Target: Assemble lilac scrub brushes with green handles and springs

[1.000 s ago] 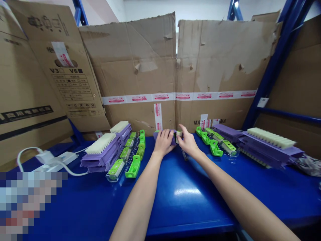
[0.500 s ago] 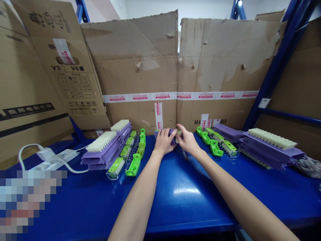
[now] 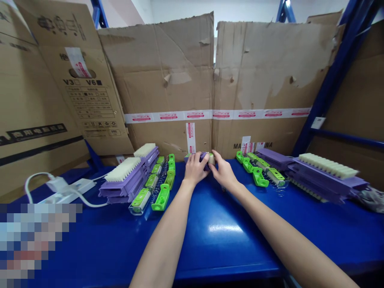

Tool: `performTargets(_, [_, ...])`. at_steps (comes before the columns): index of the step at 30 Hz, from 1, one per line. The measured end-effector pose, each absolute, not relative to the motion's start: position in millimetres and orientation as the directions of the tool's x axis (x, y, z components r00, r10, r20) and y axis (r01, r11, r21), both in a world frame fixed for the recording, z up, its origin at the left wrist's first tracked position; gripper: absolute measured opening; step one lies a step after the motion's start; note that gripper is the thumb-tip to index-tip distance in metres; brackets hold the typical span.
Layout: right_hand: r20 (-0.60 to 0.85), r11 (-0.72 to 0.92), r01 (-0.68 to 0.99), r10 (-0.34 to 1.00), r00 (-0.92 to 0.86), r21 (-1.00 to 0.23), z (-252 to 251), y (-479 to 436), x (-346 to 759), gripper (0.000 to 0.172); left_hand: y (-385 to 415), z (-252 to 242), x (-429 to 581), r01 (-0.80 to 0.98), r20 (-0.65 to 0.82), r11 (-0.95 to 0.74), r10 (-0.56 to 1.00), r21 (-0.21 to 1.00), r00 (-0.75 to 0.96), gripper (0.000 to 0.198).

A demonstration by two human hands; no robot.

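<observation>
My left hand (image 3: 194,169) and my right hand (image 3: 222,172) meet at the back of the blue table (image 3: 210,236), close to the cardboard wall. Both are closed on one purple brush part (image 3: 204,157) with a pale, green-tipped end showing between the fingers. The left hand covers its left half, the right hand grips its right end. Most of the part is hidden by my fingers.
Purple brushes with cream bristles (image 3: 129,174) and green pieces with springs (image 3: 157,188) lie at left. More green pieces (image 3: 259,171) and purple brushes (image 3: 318,174) lie at right. A white power strip with cable (image 3: 67,188) sits far left. Cardboard boxes (image 3: 210,88) close off the back.
Both hands stay on the purple part and have shifted slightly further back; the right hand's fingers have closed more over its end. The view has moved a little.
</observation>
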State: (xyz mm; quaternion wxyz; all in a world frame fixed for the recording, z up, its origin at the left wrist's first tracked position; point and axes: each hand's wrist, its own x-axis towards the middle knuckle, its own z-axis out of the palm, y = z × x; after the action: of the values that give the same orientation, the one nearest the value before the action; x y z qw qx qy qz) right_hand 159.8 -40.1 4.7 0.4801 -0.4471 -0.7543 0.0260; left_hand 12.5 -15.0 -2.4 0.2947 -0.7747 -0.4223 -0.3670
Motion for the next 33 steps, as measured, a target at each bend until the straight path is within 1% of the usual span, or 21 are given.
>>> performTargets(4, [0.685, 0.569, 0.662, 0.72, -0.113, -0.488, 4.9, -39.3, 160.4, 0.058, -15.4, -3.0, 13.5, 0.856, 0.795, -0.488, 0.445, -0.17, 0.412, 0.056])
performTargets(8, [0.667, 0.541, 0.673, 0.739, -0.094, -0.505, 3.5, -38.3, 161.7, 0.056, -15.5, -3.2, 16.0, 0.848, 0.78, -0.502, 0.456, -0.172, 0.429, 0.054])
performTargets(11, [0.665, 0.543, 0.67, 0.741, -0.097, -0.506, 3.0, -38.2, 161.6, 0.056, -15.2, -3.2, 16.1, 0.843, 0.78, -0.514, 0.457, -0.16, 0.427, 0.053])
performTargets(18, [0.666, 0.542, 0.671, 0.74, -0.095, -0.506, 1.6, -37.3, 161.6, 0.055, -17.2, -2.7, 20.8, 0.816, 0.776, -0.554, 0.438, -0.165, 0.454, 0.059])
performTargets(24, [0.679, 0.549, 0.651, 0.731, -0.068, -0.525, 0.3, -35.3, 162.0, 0.057, -17.8, -2.3, 29.8, 0.817, 0.819, -0.563, 0.406, -0.126, 0.406, 0.054])
performTargets(29, [0.689, 0.552, 0.63, 0.724, -0.036, -0.547, -0.3, -33.3, 161.6, 0.057, -16.2, -2.0, 32.9, 0.82, 0.845, -0.56, 0.377, -0.117, 0.379, 0.045])
performTargets(33, [0.703, 0.567, 0.603, 0.711, -0.014, -0.562, -0.4, -32.0, 162.8, 0.058, -14.7, -1.6, 30.1, 0.807, 0.848, -0.584, 0.381, -0.088, 0.368, 0.049])
